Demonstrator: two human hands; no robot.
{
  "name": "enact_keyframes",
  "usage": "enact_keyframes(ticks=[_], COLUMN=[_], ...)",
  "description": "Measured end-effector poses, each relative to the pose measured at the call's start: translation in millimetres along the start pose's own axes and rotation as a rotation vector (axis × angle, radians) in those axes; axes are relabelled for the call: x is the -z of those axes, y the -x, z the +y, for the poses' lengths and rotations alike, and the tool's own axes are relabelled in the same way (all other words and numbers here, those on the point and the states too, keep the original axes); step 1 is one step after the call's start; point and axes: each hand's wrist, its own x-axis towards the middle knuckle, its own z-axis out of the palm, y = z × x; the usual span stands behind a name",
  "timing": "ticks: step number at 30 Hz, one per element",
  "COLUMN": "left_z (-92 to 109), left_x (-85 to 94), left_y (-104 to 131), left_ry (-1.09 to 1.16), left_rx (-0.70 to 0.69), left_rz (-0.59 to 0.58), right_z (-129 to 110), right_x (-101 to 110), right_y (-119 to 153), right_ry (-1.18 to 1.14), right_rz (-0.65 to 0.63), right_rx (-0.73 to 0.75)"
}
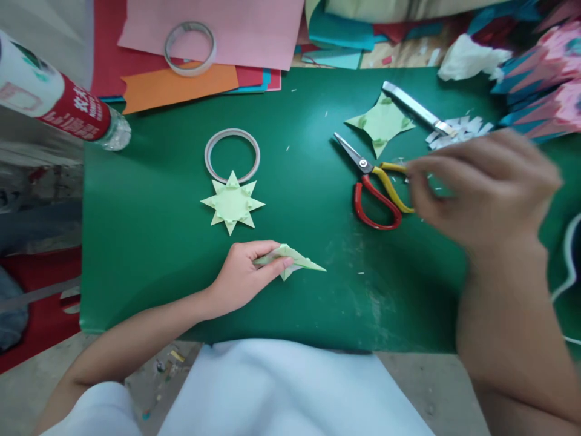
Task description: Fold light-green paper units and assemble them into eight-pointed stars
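My left hand is closed on a folded light green paper piece, pinched between thumb and fingers low over the table. My right hand is raised at the right and blurred by motion. Its thumb and forefinger look pinched together; whatever they may hold is too small to make out. Just left of it lie scissors with one red and one yellow handle. A four-pointed green paper piece rests behind the scissors, and a green eight-pointed paper star lies beyond my left hand.
One tape roll touches the star; another tape roll sits on coloured paper sheets. A silver box cutter lies beside white paper scraps. A bottle is at left, pink-and-blue paper crafts at right.
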Motion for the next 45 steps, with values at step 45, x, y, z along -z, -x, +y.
enact_keyframes(ticks=[45], left_z=[-1.4], left_x=[-2.6], left_y=[-0.4], left_ry=[0.084], left_rx=[-0.075], left_rz=[0.016], right_z=[-114.0], right_x=[6.5], right_y=[-4.5], right_ry=[-0.716], right_rz=[-0.265], right_rx=[0.052])
